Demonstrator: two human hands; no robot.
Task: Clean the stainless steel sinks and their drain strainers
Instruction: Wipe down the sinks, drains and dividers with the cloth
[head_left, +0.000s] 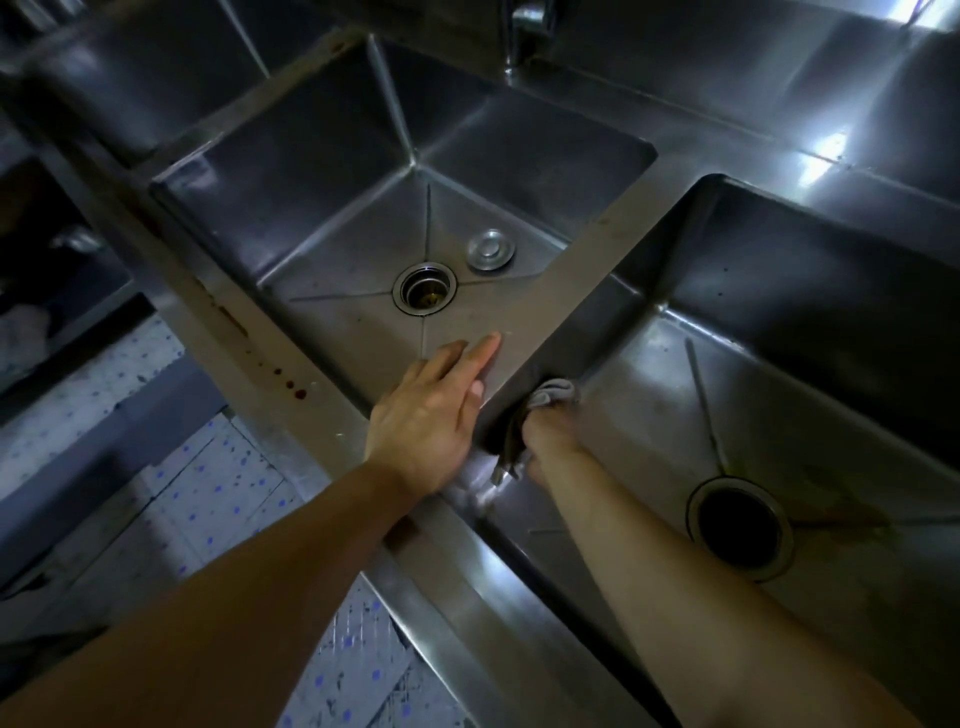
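Front ledge (291, 374): dark reddish spots sit on the steel near the left basin's front corner; in my judgement they want a pass of the rag once the wall is done.
Left sink (332, 208): its drain (425, 289) stands open, and the round strainer (491, 250) lies loose on the basin floor just beside it, toward the back.
Left hand (431, 410): laid flat on the divider (545, 322) between the two basins, fingers straight and holding nothing, tips reaching over the left basin's edge. It works as a brace; keeping weight there should steady the scrubbing arm.
Rag (524, 426): grey cloth bunched against the right basin's near-left wall, just below the divider.
Right hand (545, 436): down inside the right sink (779, 395), pressing the rag to the wall; the fingers are hidden behind cloth and wrist, so I cannot tell how far they curl. Firm overlapping strokes into the corner seam would serve best.
Right drain (740, 527): dark open hole, well apart from the rag; whether a strainer sits in it cannot be told.
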